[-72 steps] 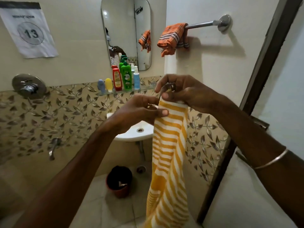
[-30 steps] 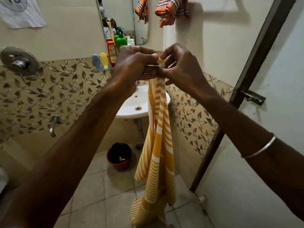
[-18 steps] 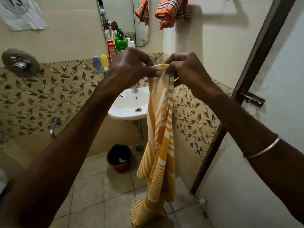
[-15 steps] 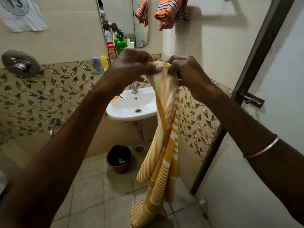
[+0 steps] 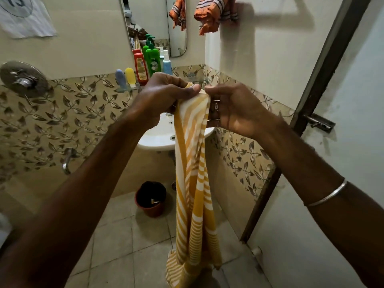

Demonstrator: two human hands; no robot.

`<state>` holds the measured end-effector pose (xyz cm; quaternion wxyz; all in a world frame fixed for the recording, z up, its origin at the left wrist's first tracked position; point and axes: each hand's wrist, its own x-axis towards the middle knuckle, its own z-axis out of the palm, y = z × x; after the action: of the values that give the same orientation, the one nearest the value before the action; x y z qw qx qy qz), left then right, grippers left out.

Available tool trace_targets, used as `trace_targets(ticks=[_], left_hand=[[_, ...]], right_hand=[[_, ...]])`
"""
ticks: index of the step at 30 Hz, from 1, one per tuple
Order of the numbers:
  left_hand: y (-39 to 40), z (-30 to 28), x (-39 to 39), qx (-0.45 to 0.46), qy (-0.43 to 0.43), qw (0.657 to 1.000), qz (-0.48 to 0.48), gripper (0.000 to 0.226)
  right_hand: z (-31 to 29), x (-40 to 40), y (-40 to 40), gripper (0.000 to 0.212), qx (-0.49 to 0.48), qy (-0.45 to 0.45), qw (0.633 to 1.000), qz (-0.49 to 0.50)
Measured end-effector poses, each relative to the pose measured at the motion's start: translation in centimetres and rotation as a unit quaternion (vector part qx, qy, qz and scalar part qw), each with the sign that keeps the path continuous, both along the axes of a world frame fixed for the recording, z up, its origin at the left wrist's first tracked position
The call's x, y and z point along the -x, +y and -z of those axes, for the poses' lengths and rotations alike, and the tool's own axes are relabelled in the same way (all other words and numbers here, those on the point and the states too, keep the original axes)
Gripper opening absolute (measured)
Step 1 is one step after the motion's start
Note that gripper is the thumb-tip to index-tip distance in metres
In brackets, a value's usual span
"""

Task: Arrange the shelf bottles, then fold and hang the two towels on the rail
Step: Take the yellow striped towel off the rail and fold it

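A yellow and white striped towel [image 5: 192, 183] hangs in a long bunch from both my hands down to the floor. My left hand [image 5: 164, 94] pinches its top edge between thumb and fingers. My right hand [image 5: 232, 109] holds the same top edge right beside it, fingers curled. An orange striped towel [image 5: 209, 15] hangs bunched at the top of the view; the rail itself is out of view. Several bottles [image 5: 151, 59] stand upright in a row on the glass shelf [image 5: 124, 88] below the mirror.
A white washbasin [image 5: 158, 136] juts from the leaf-patterned tiled wall behind the towel. A brown bucket [image 5: 150, 198] stands on the tiled floor under it. A shower valve [image 5: 21, 80] and a tap [image 5: 67, 159] are on the left wall; a door frame [image 5: 307, 96] rises on the right.
My hands have dropped slightly and stay together on the towel's top edge. The hanging towel has gathered into a narrower, straighter bunch. The view has tilted down since the earliest frame.
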<state>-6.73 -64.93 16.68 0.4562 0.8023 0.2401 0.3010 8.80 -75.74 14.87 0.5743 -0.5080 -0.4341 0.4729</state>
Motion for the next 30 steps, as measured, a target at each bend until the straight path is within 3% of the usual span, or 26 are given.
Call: trace_targets(ticks=[5,11,16,22,25,30], left_hand=[[-0.4,0.1,0.1,-0.029,-0.025,0.999,-0.006,0.021],[-0.3,0.2,0.6,-0.085,-0.056,0.995,-0.014,0.028],[0.5,0.7,1.0,-0.104,-0.065,0.991,-0.055,0.024],[1.4,1.6,1.6,-0.099,-0.063,0.989,-0.089,0.012],[2.0,2.1,1.9,-0.087,-0.067,0.988,-0.108,0.015],[3.1,2.6,2.6,-0.066,-0.081,0.984,-0.147,0.021]], right_hand=[[0.4,0.2,0.0,0.042,0.010,-0.003,0.999,-0.036],[1.4,-0.5,-0.5,0.039,0.037,-0.102,0.991,-0.081],[2.9,-1.1,-0.9,0.037,0.037,-0.174,0.983,-0.054],[5.1,-2.4,-1.7,0.029,0.068,-0.215,0.972,-0.065],[6.2,-2.7,-2.2,0.038,0.090,-0.235,0.965,-0.077],[8.3,-4.0,-3.1,0.029,0.099,-0.230,0.966,-0.069]])
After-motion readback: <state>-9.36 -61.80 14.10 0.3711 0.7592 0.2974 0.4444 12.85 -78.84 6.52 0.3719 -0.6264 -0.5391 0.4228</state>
